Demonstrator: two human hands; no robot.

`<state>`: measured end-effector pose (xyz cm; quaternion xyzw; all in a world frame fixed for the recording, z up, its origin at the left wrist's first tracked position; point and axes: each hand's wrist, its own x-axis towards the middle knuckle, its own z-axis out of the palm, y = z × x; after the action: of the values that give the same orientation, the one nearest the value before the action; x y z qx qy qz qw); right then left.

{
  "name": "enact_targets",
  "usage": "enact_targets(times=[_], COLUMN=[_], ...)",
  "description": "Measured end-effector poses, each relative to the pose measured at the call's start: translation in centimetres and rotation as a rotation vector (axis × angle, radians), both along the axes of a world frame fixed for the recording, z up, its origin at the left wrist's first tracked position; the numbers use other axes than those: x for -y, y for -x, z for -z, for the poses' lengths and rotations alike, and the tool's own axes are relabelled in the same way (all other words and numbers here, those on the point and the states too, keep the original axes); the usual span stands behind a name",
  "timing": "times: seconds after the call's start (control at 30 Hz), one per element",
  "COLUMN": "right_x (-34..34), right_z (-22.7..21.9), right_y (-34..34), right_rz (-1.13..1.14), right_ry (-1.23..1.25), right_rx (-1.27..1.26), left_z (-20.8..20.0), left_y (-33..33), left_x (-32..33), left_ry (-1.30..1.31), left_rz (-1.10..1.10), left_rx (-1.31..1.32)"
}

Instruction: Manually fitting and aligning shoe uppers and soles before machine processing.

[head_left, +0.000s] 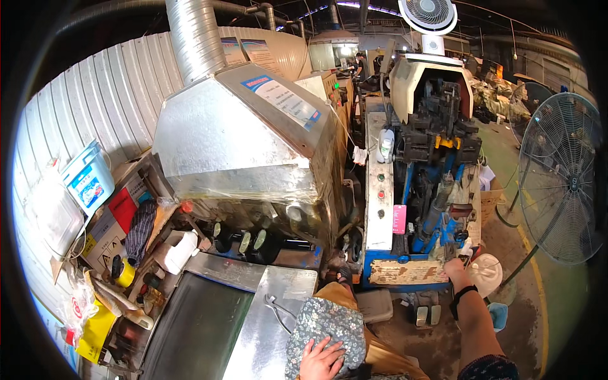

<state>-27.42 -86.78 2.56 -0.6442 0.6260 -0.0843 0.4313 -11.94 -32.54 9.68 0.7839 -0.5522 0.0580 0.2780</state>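
My left hand point(322, 359) lies flat with its fingers spread on a dark floral cloth point(326, 326) over my lap. It holds nothing. My right arm reaches forward, and my right hand point(454, 268) is closed at the front right corner of a blue-framed machine point(437, 221). What its fingers grip there is too small to make out. A pair of metal pincers point(278, 311) rests on the bare metal tabletop point(263, 339), just left of the cloth. Several dark shoes point(259, 244) stand under the metal hood point(234, 139).
A dark conveyor belt point(196, 323) runs beside the metal top. Left of it, a cluttered shelf holds a white jug point(177, 252) and a yellow tape roll point(125, 272). A large floor fan point(560, 177) stands right, near a white container point(485, 275). A person point(360, 66) is far back.
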Motion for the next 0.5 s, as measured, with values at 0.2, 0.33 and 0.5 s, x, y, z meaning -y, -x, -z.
enact_targets(times=[0.2, 0.33, 0.5], right_x=[-1.5, -1.9, -1.5], right_z=[-2.0, -2.3, -1.9], right_y=[1.8, 1.6, 1.3], right_rz=[0.015, 0.053, 0.107], right_ry=[0.09, 0.094, 0.037], right_rx=[-0.006, 0.041, 0.087], left_z=[0.7, 0.6, 0.8], left_y=[-0.3, -0.3, -0.3], left_x=[0.5, 0.4, 0.1], left_ry=[0.015, 0.0, 0.002], left_rz=[0.035, 0.038, 0.025], left_rx=[-0.043, -0.083, -0.082])
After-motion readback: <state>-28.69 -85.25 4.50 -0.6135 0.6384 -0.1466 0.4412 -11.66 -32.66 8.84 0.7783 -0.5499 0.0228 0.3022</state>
